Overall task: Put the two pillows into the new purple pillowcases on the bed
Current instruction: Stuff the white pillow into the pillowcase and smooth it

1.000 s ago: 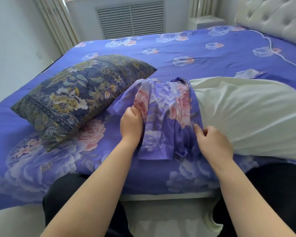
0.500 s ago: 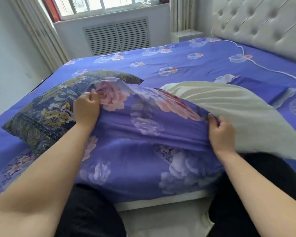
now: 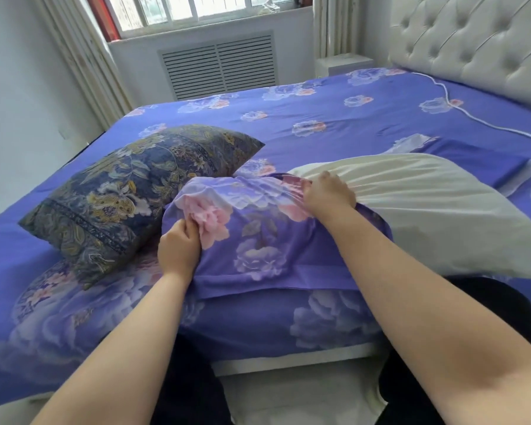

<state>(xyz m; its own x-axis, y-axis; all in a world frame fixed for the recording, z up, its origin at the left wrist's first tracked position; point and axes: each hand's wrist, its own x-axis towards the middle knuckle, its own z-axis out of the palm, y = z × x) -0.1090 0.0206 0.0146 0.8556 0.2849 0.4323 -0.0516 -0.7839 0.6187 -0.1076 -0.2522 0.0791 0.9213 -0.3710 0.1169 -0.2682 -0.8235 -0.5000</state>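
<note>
A bare white pillow lies on the bed's near right side. Its left end sits inside a purple flowered pillowcase, which is bunched up over that end. My left hand pinches the case's closed left end at a pink flower. At the case's open rim, where purple cloth meets white pillow, my right hand grips the cloth. A second pillow in a dark blue and gold patterned case lies to the left, touching the purple case. Another folded purple case lies behind the white pillow.
The bed carries a purple flowered sheet. A tufted white headboard stands at the right. A white cable runs across the sheet near it. A window, a vent grille and curtains are at the far wall. My dark-clothed legs press against the bed's near edge.
The case was stretched wide between my hands half a second ago. Now my left hand has come down and right, and my right hand has pushed the rim further along the white pillow.
</note>
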